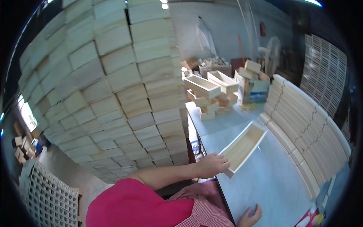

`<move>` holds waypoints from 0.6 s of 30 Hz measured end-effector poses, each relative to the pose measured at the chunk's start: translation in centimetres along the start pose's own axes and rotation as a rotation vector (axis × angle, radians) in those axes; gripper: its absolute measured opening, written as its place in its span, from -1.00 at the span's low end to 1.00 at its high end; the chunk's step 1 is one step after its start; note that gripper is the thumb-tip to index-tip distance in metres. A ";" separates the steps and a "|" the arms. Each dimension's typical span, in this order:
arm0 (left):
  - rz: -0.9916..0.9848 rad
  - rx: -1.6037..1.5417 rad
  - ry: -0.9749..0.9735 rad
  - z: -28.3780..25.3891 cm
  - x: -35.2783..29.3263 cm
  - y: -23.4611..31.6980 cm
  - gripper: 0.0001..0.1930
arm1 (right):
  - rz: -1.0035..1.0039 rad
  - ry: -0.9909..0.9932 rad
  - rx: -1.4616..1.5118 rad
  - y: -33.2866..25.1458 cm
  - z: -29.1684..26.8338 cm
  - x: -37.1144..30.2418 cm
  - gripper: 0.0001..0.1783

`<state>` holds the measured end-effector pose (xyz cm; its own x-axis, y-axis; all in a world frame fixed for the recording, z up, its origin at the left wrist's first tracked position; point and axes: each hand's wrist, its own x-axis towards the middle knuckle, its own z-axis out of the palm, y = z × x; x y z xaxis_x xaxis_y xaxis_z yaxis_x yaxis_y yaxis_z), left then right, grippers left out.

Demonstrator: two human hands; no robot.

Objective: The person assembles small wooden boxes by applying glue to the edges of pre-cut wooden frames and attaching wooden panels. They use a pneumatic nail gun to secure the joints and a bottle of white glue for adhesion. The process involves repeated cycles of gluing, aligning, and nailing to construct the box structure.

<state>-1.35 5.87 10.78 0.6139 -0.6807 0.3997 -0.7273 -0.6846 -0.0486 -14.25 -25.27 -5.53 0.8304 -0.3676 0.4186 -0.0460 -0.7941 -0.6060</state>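
Note:
A long, shallow, open-topped wooden box (244,147) is tilted over the table, its hollow side facing up. My left hand (212,165) is closed on the near left end of this box, fingers curled over the rim. Low in the picture, my right hand (250,217) is by the table's near edge, thumb and fingers apart, holding nothing. Whether it touches the tabletop I cannot tell. The pale grey-blue table (264,181) runs under the box and away from me.
A tall wall of stacked wooden boxes (124,87) rises on the left. Several open boxes (204,86) are piled at the table's far end, beside a cardboard carton (251,85). Long rows of thin wooden boards (298,125) line the right side. A pallet of gridded pieces (49,189) stands lower left.

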 end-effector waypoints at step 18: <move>-0.555 1.914 1.018 -68.0 -5.4 -1.9 -0.55 | -0.120 0.175 0.054 -2.1 -0.9 0.4 -0.70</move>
<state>-24.12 28.63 70.95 -0.1840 -0.4999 0.8463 0.8625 -0.4951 -0.1050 -14.28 -24.19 -3.45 0.7186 -0.3540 0.5986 0.0812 -0.8122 -0.5778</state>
